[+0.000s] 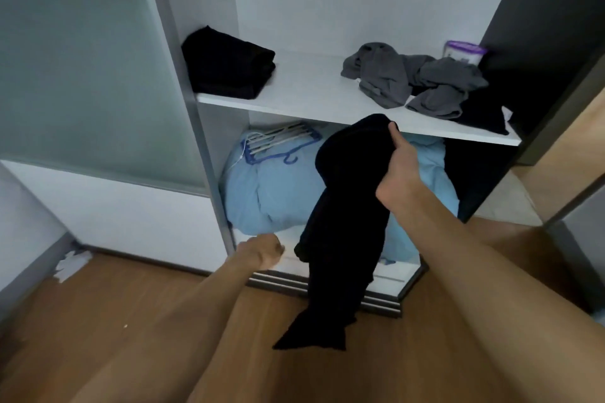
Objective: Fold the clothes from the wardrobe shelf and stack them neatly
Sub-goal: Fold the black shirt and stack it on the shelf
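Right hand point(401, 167): raised in front of the wardrobe, fingers and thumb clamped on the top of a black garment point(347, 206), which hangs limp and unfolded, its tail reaching down past the door track toward the wooden floor point(131, 304).

Left hand point(262, 253): low, by the foot of the wardrobe, curled into a fist, nothing seen in it, apart from the hanging cloth.

Head view, remaining items:
- Shelf point(311, 88), left end: folded black stack point(229, 64), squared off. Counts as done.
- Shelf, right end: grey clothes point(412, 78) in a crumpled heap, unfolded; a flat black piece point(484, 114) at the front right corner, touching the heap.
- Behind the heap: purple-rimmed tub point(463, 52).
- Lower compartment: light blue bedding point(271, 190) with hangers point(281, 141) lying on top.

Progress, as judged: early to middle. One stack made; the held garment is yet to be folded; the grey heap and the black piece remain.
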